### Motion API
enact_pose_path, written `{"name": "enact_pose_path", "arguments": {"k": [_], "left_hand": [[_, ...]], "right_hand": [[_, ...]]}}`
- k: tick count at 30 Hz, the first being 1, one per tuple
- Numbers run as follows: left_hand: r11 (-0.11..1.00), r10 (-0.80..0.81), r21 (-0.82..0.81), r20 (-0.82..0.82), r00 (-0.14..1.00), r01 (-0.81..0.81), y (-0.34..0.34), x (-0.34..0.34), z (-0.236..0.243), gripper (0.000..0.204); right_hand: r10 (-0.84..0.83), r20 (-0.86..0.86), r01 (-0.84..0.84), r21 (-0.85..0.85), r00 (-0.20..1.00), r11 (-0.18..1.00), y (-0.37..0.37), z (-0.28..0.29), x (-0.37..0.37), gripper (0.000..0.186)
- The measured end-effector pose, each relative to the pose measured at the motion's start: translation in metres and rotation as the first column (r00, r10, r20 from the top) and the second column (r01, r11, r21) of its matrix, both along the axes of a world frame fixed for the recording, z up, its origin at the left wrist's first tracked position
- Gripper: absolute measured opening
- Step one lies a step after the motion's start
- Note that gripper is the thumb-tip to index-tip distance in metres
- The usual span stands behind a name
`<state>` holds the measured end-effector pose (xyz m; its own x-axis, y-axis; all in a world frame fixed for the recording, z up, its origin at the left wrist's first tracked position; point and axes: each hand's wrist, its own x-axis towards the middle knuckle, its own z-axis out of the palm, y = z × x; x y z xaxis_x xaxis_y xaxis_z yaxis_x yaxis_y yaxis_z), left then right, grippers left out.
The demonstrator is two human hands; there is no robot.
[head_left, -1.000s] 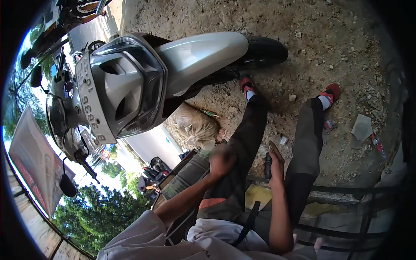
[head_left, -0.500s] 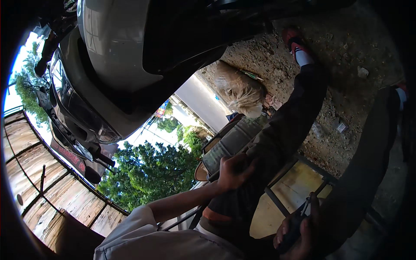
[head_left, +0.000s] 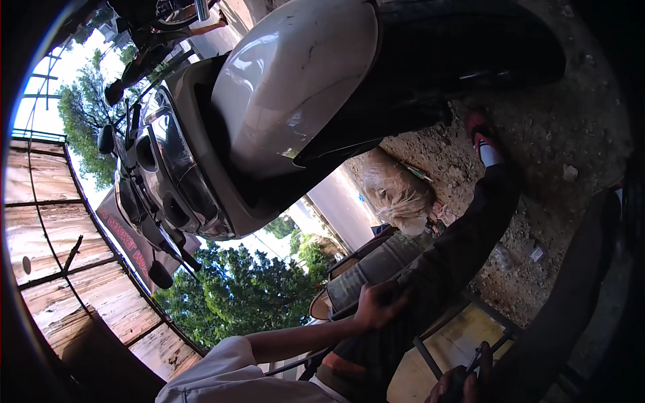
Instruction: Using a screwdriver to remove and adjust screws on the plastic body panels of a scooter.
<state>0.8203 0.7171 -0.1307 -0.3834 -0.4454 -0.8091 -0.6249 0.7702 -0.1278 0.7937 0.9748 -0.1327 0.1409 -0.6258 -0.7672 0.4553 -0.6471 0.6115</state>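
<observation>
My left hand (head_left: 381, 305) rests on my dark-trousered leg (head_left: 463, 232), its fingers curled into a loose fist with nothing visible in them. At the lower edge, my right hand (head_left: 463, 388) is wrapped round a dark-handled tool (head_left: 458, 384) with a thin metal shaft, like a screwdriver. Shadow and the frame's edge hide much of that hand. A scooter (head_left: 289, 80) with pale grey body panels and a dark wheel fills the upper middle, apart from both hands. It appears tilted in this view.
A stuffed translucent sack (head_left: 396, 188) lies on the stony ground (head_left: 537, 161) near my red shoe (head_left: 479, 127). Beside my left hand is a dark padded seat (head_left: 366, 279). A yellowish panel in a dark frame (head_left: 470, 336) lies between my legs. Another person (head_left: 144, 57) is at the upper left.
My view has turned, so the scooter, sack and legs appear farther right and lower. More of the scooter and another person now show. My left hand stays on my leg; my right keeps the tool.
</observation>
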Motion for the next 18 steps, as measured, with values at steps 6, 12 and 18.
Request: {"name": "enact_pose_path", "arguments": {"k": [6,12,18], "left_hand": [[0.999,-0.006,-0.036,-0.022,1.000,0.005,0.005,-0.008,-0.001,0.029],[0.997,-0.070,0.016,-0.053,0.996,0.071,0.012,-0.023,0.001,0.026],[0.996,0.028,0.083,-0.128,0.991,-0.017,0.017,-0.020,0.002,0.023]], "right_hand": [[0.013,-0.092,-0.006,0.080,0.996,0.997,0.009,-0.004,-0.007,0.055],[0.016,0.019,-0.016,0.004,1.000,1.000,0.009,-0.003,-0.020,0.051],[0.127,-0.005,-0.127,-0.044,0.992,0.991,0.002,-0.005,-0.029,0.048]]}}
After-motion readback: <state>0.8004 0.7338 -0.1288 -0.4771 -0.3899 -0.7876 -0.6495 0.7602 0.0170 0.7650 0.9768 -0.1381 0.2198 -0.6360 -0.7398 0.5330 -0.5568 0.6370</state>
